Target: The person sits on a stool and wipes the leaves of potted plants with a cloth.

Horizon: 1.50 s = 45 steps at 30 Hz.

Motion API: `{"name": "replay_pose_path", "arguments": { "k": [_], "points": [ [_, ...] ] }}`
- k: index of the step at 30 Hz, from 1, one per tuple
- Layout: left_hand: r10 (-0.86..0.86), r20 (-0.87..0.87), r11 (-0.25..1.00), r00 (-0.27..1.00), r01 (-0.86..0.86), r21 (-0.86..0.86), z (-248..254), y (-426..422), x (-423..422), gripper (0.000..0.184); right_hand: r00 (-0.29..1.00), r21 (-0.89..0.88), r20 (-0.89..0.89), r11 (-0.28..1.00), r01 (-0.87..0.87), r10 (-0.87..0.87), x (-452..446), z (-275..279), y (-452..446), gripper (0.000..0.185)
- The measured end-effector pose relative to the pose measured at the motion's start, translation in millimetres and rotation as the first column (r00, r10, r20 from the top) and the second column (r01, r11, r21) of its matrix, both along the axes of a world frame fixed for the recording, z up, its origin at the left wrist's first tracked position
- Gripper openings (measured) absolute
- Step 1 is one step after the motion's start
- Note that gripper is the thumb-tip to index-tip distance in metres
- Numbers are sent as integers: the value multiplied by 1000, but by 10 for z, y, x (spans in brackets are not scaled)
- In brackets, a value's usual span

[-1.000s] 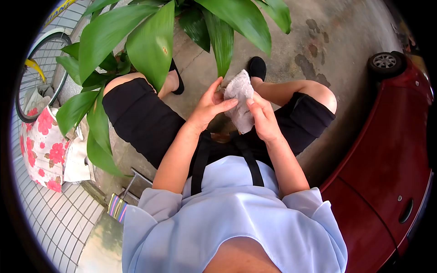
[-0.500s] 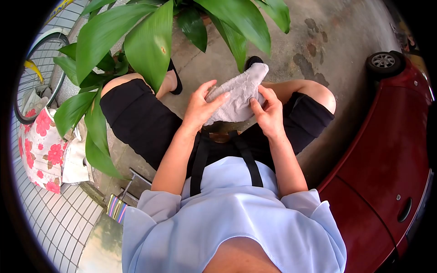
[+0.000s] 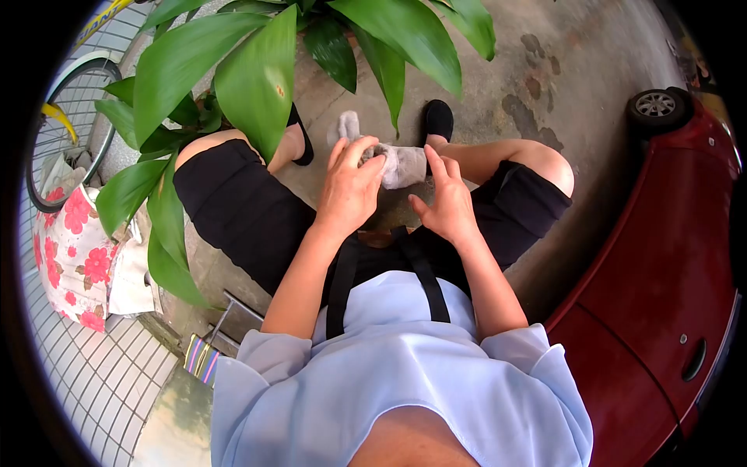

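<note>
A crumpled light grey cloth (image 3: 405, 166) is between my hands, over the gap between my knees. My left hand (image 3: 350, 187) is closed on its left part, and a loose end sticks out beyond the fingers at the upper left. At the cloth's right end, my right hand (image 3: 447, 196) has its thumb and fingers apart, with a fingertip close to the edge; whether it touches is unclear.
Large green leaves (image 3: 257, 82) hang ahead and to the left. A red car (image 3: 646, 280) stands at the right. On the left are a bicycle wheel (image 3: 109, 148), a floral cloth (image 3: 78, 257) and a striped folding stool (image 3: 201, 359).
The cloth was spread between both hands and is now bunched up, mostly in my left hand. My right hand has opened and loosened its hold.
</note>
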<state>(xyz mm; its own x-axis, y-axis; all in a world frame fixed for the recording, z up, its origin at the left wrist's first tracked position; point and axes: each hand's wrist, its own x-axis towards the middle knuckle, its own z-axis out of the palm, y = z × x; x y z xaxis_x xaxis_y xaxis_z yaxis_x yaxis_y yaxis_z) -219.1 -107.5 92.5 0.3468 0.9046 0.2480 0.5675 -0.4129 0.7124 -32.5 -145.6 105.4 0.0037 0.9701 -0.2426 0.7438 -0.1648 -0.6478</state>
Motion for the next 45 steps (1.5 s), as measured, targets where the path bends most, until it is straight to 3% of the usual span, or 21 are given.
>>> {"name": "replay_pose_path", "arguments": {
  "k": [1, 2, 5, 6, 9, 10, 12, 16, 20, 23, 26, 29, 30, 33, 37, 38, 41, 42, 45],
  "points": [
    [-67, -27, 997, 997, 68, 21, 70, 4, 5, 18, 997, 120, 72, 992, -34, 25, -29, 52, 15, 88],
    [-134, -55, 990, 989, 136, 39, 143, 18, 6, 19, 998, 206, 13, 976, -66, 64, -32, 128, 61, 84],
    [-224, -37, 972, 974, 226, 66, 223, 13, 23, 14, 931, 394, 11, 854, -340, 366, -9, 213, 182, 73],
    [-230, -21, 971, 973, 231, 63, 234, 2, 12, 14, 928, 431, -41, 844, -319, 371, -43, 202, 194, 58],
    [-199, 45, 979, 979, 196, 59, 334, -25, 16, 19, 907, 400, -204, 878, -265, 367, 28, 19, 195, 45],
    [-179, 69, 983, 981, 176, 56, 367, -44, 13, 21, 916, 417, -224, 882, -219, 333, 17, 29, 184, 30],
    [-156, 134, 987, 979, 158, -7, 346, -108, -11, 20, 894, 400, -299, 894, -200, 333, 21, 3, 145, 28],
    [-71, 302, 981, 951, 121, -149, 315, -197, -34, 20, 874, 361, -283, 888, -286, 396, 103, 0, 167, 31],
    [-97, -45, 987, 994, 101, 124, 453, -153, -93, 25, 888, 325, -268, 903, -281, 373, 156, 147, 214, 29],
    [-94, -38, 979, 995, 99, 176, 542, -169, -99, 27, 881, 288, -268, 905, -312, 389, 129, 224, 244, 28],
    [-52, 2, 994, 999, 52, -98, 463, -228, -177, 28, 894, 230, -233, 915, -332, 383, 206, 228, 261, 29],
    [25, -16, 999, 1000, -26, -29, 503, -209, -197, 28, 908, 290, -120, 889, -355, 401, 234, 339, 324, 28],
    [40, -32, 991, 999, -36, 130, 553, -165, -191, 29, 906, 294, -98, 882, -368, 411, 241, 400, 343, 25],
    [5, 24, 988, 1000, -9, 154, 536, -129, -243, 29, 907, 384, -82, 853, -353, 412, 293, 422, 388, 23],
    [110, 127, 994, 986, -112, 7, 552, -129, -220, 31, 911, 311, -284, 927, -208, 299, 277, 646, 379, 31],
    [106, 147, 988, 983, -121, 96, 545, -88, -222, 32, 902, 300, -338, 939, -167, 269, 289, 611, 378, 30],
    [63, 89, 991, 994, -73, 111, 726, -178, -272, 31, 866, 323, -355, 916, -239, 352, 403, 566, 384, 23],
    [-7, 136, 980, 991, -20, 199, 722, -181, -277, 30, 816, 301, -461, 927, -224, 347, 441, 592, 381, 22],
    [35, 151, 998, 988, -42, 41, 657, -202, -271, 31, 621, 264, -711, 944, -199, 330, 481, 662, 399, 18]
  ]
}}
